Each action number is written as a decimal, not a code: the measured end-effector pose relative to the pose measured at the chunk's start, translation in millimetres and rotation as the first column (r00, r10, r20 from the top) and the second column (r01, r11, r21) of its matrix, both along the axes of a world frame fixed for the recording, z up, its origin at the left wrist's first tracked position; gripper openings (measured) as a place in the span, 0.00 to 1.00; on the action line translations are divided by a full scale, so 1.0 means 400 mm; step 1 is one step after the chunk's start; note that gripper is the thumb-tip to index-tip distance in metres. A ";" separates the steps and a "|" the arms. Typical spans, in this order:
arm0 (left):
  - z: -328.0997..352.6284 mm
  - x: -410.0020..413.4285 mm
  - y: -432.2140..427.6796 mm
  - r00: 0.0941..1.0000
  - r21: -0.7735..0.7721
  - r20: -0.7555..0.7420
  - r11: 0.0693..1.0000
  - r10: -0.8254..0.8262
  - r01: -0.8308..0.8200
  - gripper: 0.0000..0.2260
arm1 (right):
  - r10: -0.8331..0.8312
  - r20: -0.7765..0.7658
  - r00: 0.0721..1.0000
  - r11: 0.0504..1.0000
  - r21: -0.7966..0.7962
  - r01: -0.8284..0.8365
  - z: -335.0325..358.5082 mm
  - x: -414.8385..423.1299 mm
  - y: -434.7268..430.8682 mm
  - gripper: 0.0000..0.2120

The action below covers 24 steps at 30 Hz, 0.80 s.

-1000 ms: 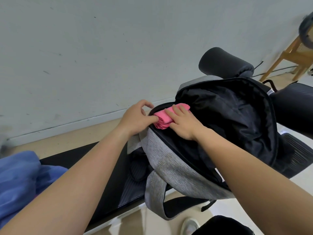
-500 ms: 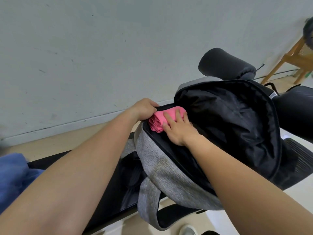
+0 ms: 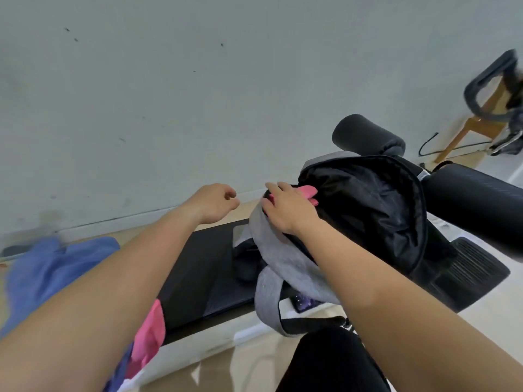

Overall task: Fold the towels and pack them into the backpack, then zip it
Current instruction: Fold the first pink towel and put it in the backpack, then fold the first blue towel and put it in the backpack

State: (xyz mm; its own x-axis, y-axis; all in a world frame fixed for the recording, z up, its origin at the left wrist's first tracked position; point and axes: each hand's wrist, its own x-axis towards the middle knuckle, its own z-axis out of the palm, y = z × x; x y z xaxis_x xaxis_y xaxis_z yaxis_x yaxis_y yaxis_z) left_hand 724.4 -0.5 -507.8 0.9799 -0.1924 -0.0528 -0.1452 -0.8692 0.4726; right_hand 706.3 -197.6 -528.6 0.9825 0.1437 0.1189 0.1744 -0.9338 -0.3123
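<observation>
Right hand (image 3: pixel 285 207), fingers flat, presses pink towel (image 3: pixel 308 191) at rim of open backpack (image 3: pixel 368 210); left hand (image 3: pixel 215 203) hovers beside it, loosely curled, empty.

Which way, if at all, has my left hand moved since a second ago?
Yes. The left hand has pulled left, away from the backpack: it was at the pink towel in the opening, and now a gap separates them.

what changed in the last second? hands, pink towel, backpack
The left hand let go at the rim of the backpack and pulled back leftward; it now hangs free, holding nothing. The right hand stayed flat on the pink towel, pushing it deeper, so less pink shows. Backpack still open; blue towel still lies at left.
</observation>
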 end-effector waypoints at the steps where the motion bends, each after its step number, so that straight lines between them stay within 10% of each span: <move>1: 0.012 -0.031 0.035 1.000 -0.003 0.022 1.000 0.018 -0.018 0.17 | 0.018 -0.003 1.000 1.000 0.018 -0.018 0.015 -0.021 0.035 0.25; 19: -0.078 -0.440 0.574 0.877 0.103 0.200 0.881 0.437 -0.463 0.23 | 0.531 -0.123 0.839 0.847 0.101 -0.521 -0.032 -0.210 0.607 0.26; 24: -0.117 -0.450 0.584 0.848 -0.052 0.225 0.875 0.480 -0.481 0.04 | 0.540 -0.080 0.838 0.836 0.164 -0.524 -0.059 -0.200 0.636 0.10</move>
State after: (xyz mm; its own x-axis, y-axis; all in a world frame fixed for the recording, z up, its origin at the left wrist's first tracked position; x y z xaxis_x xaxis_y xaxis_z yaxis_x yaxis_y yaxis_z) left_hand 544.5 232.9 -554.5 0.9352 0.3052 0.1794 0.1902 -0.8605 0.4725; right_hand 626.4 56.9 -552.1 0.7663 0.6395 0.0622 0.5865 -0.6566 -0.4742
